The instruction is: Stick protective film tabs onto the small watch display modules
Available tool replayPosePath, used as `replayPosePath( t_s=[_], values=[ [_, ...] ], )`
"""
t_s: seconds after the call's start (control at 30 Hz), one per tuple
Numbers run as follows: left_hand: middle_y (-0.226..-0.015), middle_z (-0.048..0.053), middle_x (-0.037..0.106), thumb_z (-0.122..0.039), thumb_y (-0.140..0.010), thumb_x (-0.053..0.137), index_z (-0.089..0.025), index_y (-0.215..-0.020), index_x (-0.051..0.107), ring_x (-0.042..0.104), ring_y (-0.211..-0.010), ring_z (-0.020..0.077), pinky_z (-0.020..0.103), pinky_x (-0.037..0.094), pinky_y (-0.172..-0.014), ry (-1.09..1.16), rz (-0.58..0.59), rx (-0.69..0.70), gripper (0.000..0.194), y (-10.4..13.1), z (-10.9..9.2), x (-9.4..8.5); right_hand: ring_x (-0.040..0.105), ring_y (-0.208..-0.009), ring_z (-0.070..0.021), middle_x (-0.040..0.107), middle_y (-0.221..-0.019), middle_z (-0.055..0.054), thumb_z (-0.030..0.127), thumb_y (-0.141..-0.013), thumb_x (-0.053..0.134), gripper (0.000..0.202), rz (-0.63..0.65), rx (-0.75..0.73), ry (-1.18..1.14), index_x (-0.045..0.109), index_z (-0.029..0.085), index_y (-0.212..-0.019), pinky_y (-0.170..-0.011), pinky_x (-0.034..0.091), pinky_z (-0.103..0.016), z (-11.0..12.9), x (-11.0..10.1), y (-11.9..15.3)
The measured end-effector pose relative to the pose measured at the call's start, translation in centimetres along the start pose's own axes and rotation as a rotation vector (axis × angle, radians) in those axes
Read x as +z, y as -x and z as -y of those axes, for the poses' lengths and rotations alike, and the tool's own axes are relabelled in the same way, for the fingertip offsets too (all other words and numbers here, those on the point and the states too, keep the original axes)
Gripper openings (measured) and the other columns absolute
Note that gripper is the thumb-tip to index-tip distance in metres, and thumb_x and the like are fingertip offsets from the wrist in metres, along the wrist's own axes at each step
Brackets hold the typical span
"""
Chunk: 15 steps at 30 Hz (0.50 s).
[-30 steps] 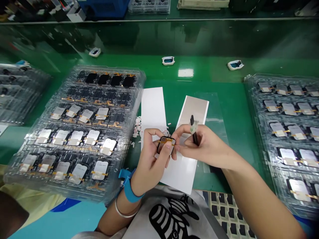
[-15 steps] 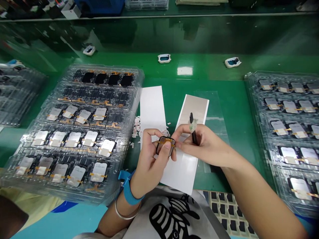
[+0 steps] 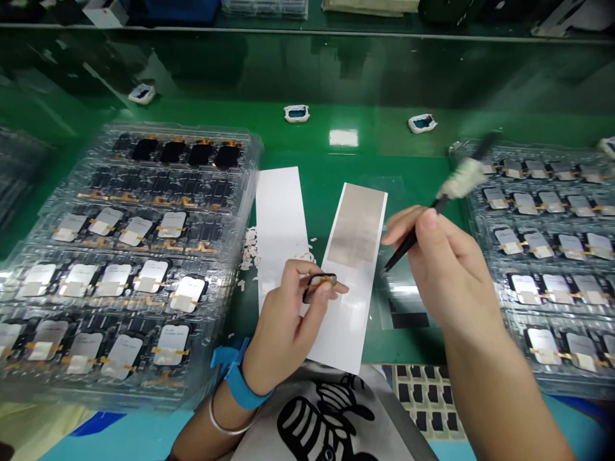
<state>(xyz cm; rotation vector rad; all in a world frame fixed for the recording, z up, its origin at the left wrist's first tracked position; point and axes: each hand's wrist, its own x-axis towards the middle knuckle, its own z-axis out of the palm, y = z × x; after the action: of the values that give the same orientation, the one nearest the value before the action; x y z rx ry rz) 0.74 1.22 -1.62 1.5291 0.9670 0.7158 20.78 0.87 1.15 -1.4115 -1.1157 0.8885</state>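
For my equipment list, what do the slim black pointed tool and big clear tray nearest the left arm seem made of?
Slim black pointed tool: perhaps coated metal or plastic, seemingly matte; shaft straight and dark, blur leaves this open. Big clear tray: probably moulded plastic, glossy; transparent with bright highlights.

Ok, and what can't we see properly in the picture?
All in the head view:
Small black rounded-corner part: partly covered by the left hand holding it.
Slim black tool with whitish wrapping: upper end blurred by motion, middle covered by the right hand.
Lettering on the silver rectangular plates: too small to read.
Clear plastic tray at right: cut off by the picture edge.
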Motion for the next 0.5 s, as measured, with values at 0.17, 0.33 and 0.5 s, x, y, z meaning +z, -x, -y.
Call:
replayPosePath(
  t_s=[0.17,0.33,0.5],
  values=[
    [-0.126,0.013,0.069,-0.018,-0.103,0.043,-0.023,-0.113,0.044,0.058,-0.129,0.0264,0.047,0.052,-0.096,-0.350,0.179,0.180,0.011,-0.4,-0.5,0.8,0.065,-0.067,-0.0126,0.066,-0.087,-0.001,0.038,-0.092,0.065,0.017,-0.192,0.082,0.075,0.063,0.022,-0.089,-0.065,0.056,-0.028,-2.5,0.1,3.0],
    [-0.123,0.018,0.069,-0.013,-0.101,0.043,-0.018,-0.115,0.046,0.049,-0.138,0.0325,0.057,0.051,-0.099,-0.550,0.242,0.281,0.015,-1.2,-0.3,1.3,0.073,-0.071,-0.0176,0.068,-0.093,-0.005,0.036,-0.082,0.077,0.021,-0.329,0.165,0.007,0.062,0.021,-0.087,-0.072,0.063,-0.034,-4.1,0.8,3.5],
    [-0.120,0.018,0.071,-0.009,-0.099,0.044,-0.015,-0.120,0.046,0.052,-0.135,0.0352,0.056,0.051,-0.102,-0.651,0.254,0.387,0.021,-1.4,0.0,1.4,0.073,-0.066,-0.0202,0.070,-0.083,-0.006,0.038,-0.082,0.076,0.022,-0.320,0.202,0.021,0.061,0.023,-0.084,-0.071,0.065,-0.037,-3.8,0.9,3.1]
  ],
)
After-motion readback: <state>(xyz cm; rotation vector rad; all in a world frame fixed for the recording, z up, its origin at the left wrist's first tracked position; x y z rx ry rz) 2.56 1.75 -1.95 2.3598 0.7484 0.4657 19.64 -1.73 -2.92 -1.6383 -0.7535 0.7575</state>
